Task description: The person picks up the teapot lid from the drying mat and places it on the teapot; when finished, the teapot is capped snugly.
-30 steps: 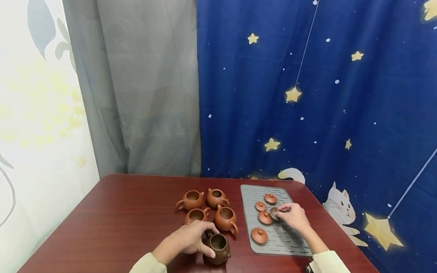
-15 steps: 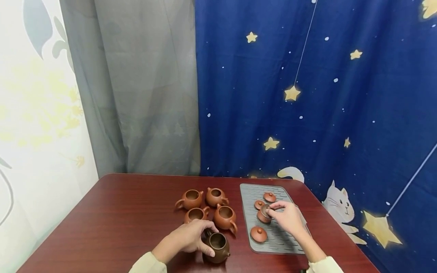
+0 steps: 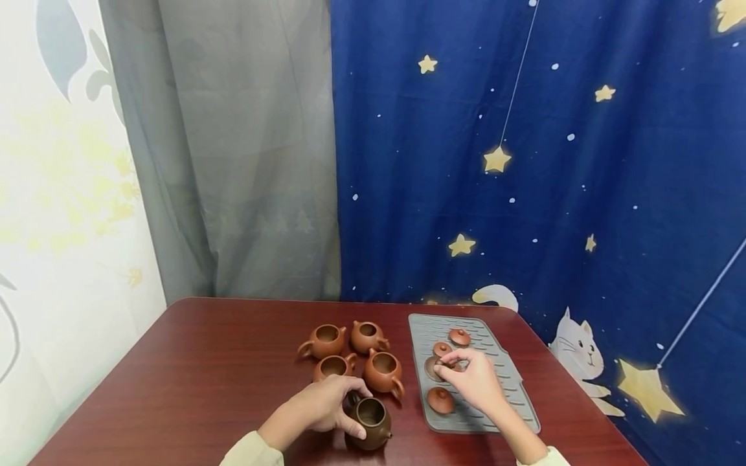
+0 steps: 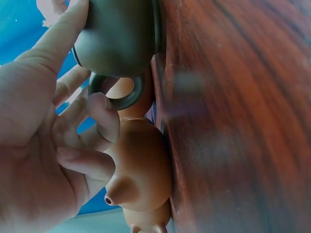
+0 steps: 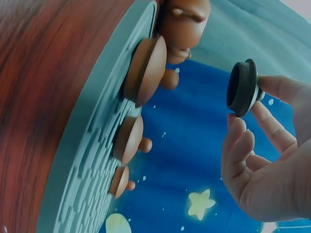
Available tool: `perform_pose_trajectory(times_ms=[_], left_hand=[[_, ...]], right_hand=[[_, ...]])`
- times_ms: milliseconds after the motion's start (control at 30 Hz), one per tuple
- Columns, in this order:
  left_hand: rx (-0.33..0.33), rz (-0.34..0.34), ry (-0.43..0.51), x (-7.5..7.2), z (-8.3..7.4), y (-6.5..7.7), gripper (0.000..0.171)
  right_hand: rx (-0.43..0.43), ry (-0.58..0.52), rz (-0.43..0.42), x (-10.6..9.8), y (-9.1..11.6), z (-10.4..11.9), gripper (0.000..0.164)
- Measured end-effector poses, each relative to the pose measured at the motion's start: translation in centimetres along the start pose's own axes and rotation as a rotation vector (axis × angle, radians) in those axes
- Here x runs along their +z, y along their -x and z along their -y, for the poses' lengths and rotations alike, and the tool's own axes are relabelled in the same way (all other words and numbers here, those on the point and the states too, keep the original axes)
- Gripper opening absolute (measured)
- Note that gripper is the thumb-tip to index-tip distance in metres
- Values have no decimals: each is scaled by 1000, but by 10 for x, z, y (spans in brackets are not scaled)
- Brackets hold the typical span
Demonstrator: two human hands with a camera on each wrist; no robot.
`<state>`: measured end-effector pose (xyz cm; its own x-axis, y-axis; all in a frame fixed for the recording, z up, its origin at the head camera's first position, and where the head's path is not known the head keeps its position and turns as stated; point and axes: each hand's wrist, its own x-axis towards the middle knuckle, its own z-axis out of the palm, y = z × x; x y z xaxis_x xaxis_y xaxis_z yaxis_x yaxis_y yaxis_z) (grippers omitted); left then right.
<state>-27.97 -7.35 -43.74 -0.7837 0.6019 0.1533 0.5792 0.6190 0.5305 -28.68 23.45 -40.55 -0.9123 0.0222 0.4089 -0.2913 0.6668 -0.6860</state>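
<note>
Near the front edge of the dark-red desk, the left hand grips a round, dark-brown teapot; over the right-edge grey mat, the right hand pinches a matching lid. Starry blue curtain behind.

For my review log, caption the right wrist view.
Right grip holds dark teapot lid aloft, three brown lids on mat.

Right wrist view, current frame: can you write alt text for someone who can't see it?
The right hand pinches a dark lid by its knob, clear of a grey mat that bears three reddish-brown lids. A blue curtain with stars fills much of the background.
</note>
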Motion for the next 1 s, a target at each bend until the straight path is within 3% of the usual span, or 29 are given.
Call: perform_pose_trajectory(times_ms=[233,1000], left_hand=[[-4,4,0,0,0,-1,49],[12,13,40,-2,-1,0,48]], right_hand=[[9,-54,45,8,9,9,14],[-109,-73,202,28,35,39,10]])
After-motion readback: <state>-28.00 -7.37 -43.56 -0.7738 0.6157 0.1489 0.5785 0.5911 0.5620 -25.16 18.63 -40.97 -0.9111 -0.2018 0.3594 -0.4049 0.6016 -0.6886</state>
